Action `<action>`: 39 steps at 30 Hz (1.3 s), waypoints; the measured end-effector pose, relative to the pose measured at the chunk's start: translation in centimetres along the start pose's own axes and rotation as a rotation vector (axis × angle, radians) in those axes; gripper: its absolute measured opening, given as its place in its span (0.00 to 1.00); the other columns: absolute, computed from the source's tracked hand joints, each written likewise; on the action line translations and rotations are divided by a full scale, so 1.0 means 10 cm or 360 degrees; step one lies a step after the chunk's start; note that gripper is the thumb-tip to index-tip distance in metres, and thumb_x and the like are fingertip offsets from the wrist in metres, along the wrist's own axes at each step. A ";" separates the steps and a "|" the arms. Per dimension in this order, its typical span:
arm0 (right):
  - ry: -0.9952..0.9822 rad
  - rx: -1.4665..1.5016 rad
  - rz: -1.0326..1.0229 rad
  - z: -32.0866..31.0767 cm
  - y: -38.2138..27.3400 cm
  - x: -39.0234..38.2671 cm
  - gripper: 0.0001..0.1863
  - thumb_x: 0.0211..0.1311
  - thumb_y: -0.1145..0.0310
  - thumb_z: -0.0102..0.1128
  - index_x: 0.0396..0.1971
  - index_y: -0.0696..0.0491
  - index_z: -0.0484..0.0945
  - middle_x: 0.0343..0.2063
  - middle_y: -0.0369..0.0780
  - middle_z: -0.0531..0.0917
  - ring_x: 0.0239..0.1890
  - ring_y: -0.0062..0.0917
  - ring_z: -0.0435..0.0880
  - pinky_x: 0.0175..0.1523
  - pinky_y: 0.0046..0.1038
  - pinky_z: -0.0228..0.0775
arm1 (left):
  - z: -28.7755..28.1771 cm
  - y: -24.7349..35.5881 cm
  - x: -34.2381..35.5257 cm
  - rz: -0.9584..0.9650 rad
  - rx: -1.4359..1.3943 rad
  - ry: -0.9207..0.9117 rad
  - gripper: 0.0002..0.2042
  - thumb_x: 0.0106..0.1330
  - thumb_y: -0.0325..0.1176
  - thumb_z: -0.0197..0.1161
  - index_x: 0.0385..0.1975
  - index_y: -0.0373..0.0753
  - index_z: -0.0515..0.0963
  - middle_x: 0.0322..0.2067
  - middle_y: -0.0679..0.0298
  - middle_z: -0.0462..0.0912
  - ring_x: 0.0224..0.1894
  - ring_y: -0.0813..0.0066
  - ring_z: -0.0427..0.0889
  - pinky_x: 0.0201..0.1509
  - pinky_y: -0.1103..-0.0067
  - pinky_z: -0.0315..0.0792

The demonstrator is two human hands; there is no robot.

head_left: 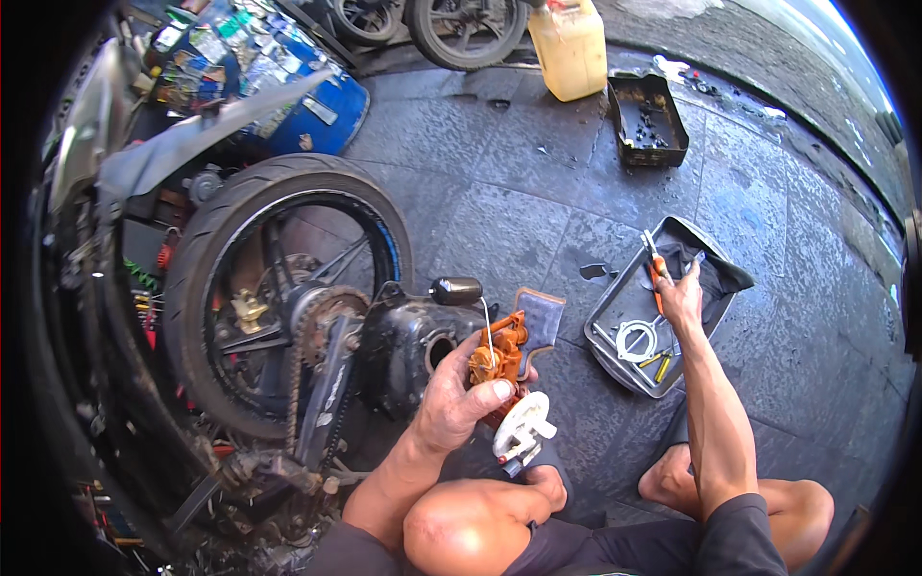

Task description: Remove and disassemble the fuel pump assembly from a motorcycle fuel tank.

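Head view: left hand clamped around orange plastic pump assembly (white float base below), above knee; right hand pinching orange-handled pliers in grey metal tray. Better to lift slowly, keeping pump steady.

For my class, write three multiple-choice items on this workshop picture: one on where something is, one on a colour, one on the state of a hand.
1. Where is the right hand?
A. on the rear wheel
B. over the grey tray
C. on the yellow jerrycan

2. What colour is the assembly in the left hand?
A. orange and white
B. green
C. black only

3. How is the left hand?
A. flat on the floor
B. open and empty
C. closed around the part

Key:
1 B: the right hand reaches into the grey tray, at orange-handled pliers.
2 A: the pump assembly has an orange body and white base.
3 C: fingers and thumb wrap the part.
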State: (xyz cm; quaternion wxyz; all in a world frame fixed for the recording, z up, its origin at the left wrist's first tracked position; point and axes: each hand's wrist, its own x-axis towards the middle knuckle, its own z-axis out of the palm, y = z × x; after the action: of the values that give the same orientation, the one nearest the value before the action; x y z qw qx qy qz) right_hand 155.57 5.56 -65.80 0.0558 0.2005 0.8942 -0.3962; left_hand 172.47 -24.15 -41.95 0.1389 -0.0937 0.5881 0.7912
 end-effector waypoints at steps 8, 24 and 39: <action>-0.0682 0.1513 -0.0069 -0.75 -0.57 -0.22 0.14 0.66 0.54 0.63 0.33 0.50 0.78 0.15 0.28 0.69 0.17 0.16 0.70 0.26 0.22 0.65 | 0.59 0.79 -0.84 0.0065 0.0205 -0.0016 0.34 0.59 0.39 0.67 0.64 0.31 0.64 0.45 0.53 0.81 0.42 0.70 0.83 0.51 0.73 0.79; -0.0474 -0.0692 -0.1901 -3.06 -1.07 -2.46 0.17 0.42 0.69 0.74 0.35 0.56 0.81 0.48 0.48 0.75 0.45 0.43 0.75 0.48 0.43 0.66 | 1.32 -0.56 -1.19 0.0117 0.0015 0.0401 0.23 0.65 0.37 0.68 0.54 0.31 0.71 0.37 0.62 0.82 0.35 0.81 0.82 0.42 0.81 0.78; -0.0484 -0.1132 -0.1910 -2.70 -0.91 -2.74 0.12 0.45 0.65 0.65 0.30 0.54 0.82 0.50 0.40 0.75 0.49 0.37 0.72 0.50 0.42 0.59 | 1.28 -0.61 -1.15 -0.0047 0.0152 0.0398 0.26 0.68 0.42 0.66 0.56 0.26 0.71 0.32 0.62 0.84 0.33 0.82 0.82 0.40 0.84 0.78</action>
State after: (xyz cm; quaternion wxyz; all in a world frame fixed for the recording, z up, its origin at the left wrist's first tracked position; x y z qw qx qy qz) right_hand 178.55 11.18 -34.05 0.0141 -0.4140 0.9077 -0.0665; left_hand 185.53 -11.51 -40.18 0.0804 -0.1937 0.6364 0.7423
